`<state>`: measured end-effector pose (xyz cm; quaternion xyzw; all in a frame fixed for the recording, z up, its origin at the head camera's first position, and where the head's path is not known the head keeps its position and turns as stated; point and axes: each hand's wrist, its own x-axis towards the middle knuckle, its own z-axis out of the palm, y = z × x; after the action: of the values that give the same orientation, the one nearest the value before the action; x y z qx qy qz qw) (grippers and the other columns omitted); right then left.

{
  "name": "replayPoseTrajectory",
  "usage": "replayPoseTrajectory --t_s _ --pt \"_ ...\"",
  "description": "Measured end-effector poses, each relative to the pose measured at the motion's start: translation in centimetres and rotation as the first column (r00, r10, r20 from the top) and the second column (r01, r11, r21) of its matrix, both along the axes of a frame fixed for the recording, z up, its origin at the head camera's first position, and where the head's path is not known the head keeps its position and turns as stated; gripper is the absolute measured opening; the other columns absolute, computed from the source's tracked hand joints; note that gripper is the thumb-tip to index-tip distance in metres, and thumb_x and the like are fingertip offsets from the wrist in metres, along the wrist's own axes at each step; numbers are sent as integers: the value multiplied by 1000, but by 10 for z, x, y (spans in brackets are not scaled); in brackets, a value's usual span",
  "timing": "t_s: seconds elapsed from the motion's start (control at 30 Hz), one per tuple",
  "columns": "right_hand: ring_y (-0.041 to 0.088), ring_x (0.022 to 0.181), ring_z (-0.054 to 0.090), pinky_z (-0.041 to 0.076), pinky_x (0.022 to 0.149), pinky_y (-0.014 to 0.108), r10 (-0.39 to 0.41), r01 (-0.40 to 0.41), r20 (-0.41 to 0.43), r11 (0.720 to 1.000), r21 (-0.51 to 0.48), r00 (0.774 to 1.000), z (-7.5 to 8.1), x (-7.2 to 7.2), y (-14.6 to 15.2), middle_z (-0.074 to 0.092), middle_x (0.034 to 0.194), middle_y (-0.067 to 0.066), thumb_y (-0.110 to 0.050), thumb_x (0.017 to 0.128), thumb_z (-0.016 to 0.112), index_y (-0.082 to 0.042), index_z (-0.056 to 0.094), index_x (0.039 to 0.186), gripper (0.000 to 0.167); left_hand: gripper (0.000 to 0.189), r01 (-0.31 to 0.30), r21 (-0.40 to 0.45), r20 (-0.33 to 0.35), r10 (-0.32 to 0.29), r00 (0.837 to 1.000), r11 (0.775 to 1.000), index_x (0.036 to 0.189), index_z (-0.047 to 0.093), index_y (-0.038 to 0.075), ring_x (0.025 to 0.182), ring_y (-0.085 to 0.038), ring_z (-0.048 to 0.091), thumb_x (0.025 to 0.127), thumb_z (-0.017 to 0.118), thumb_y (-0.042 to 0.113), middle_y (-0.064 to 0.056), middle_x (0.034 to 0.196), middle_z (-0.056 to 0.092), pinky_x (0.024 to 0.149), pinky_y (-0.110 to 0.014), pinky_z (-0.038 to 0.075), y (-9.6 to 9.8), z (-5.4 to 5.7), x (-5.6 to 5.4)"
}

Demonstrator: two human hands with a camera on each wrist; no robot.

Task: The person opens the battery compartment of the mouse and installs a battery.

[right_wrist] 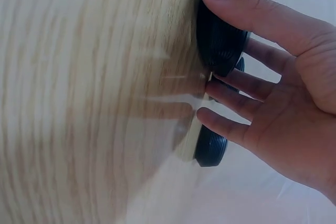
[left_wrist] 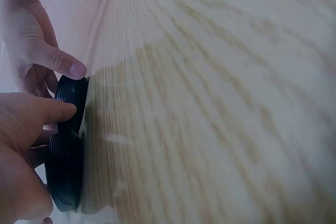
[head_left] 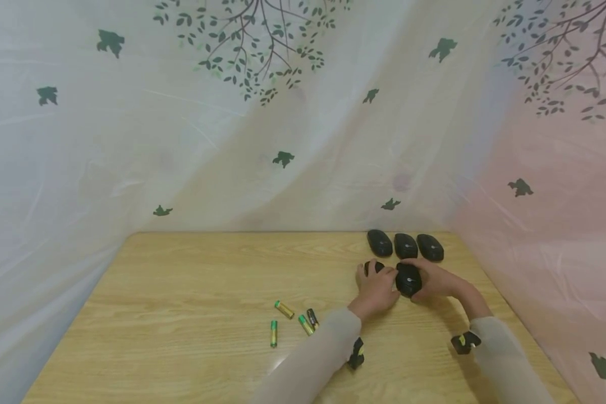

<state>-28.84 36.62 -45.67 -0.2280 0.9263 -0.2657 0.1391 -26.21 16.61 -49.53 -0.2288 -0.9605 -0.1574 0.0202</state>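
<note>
My left hand (head_left: 379, 293) lies over a black computer mouse (head_left: 372, 268), its fingers round it and partly hiding it. My right hand (head_left: 434, 279) grips a second black mouse (head_left: 408, 280) from the right side, thumb on the near edge and fingers on the far edge. In the left wrist view the two mice sit side by side, the left one (left_wrist: 64, 174) nearer the camera. A fingertip of the left hand overlaps the other mouse (left_wrist: 76, 94) there. The right wrist view shows the held mouse (right_wrist: 221, 32) between thumb and fingers, low over the wood.
Behind the hands, three more black mice (head_left: 406, 246) stand in a row near the table's back edge. Several green-and-gold batteries (head_left: 284, 309) and a dark one (head_left: 312, 317) lie left of the left forearm. A printed curtain (head_left: 283, 191) hangs behind the wooden table (head_left: 182, 292).
</note>
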Motion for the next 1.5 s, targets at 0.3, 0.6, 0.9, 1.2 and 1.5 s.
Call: replayPoseTrajectory --t_s 0.3,0.6,0.9,1.2,1.5 --pt "54 128 50 48 101 66 -26 25 -32 999 -25 999 4 7 3 50 143 31 -16 64 96 3 53 141 90 52 -1 99 27 -2 1000 995 143 59 26 146 -33 38 93 73 35 13 140 63 118 -63 23 3 2 2" --pt "56 128 49 47 101 69 -53 50 -49 996 -71 997 23 12 5 45 146 34 -20 72 93 4 49 145 89 54 47 266 -25 -42 999 963 144 58 26 141 -33 43 93 75 33 11 144 61 115 -64 25 -2 15 2" --pt "55 132 49 46 102 69 -49 40 -44 981 -192 998 51 12 -24 40 153 32 -23 86 84 1 39 154 85 59 76 453 14 -93 996 888 149 53 28 139 -23 50 94 75 25 -6 152 53 117 -49 32 -35 48 -2" --pt "48 136 50 44 107 68 -56 23 -80 930 -366 995 72 5 -80 42 158 18 -22 93 76 -15 43 155 70 60 100 648 -18 -116 993 755 147 56 20 136 -29 52 92 77 24 -16 147 50 113 -40 48 -94 79 -11" --pt "35 128 61 49 108 54 -17 -54 -129 849 -526 991 81 -1 -137 51 151 11 -13 91 78 -15 46 152 70 59 108 721 -59 -95 994 685 144 59 18 132 -29 50 89 80 18 -14 142 54 111 -47 48 -151 98 -18"
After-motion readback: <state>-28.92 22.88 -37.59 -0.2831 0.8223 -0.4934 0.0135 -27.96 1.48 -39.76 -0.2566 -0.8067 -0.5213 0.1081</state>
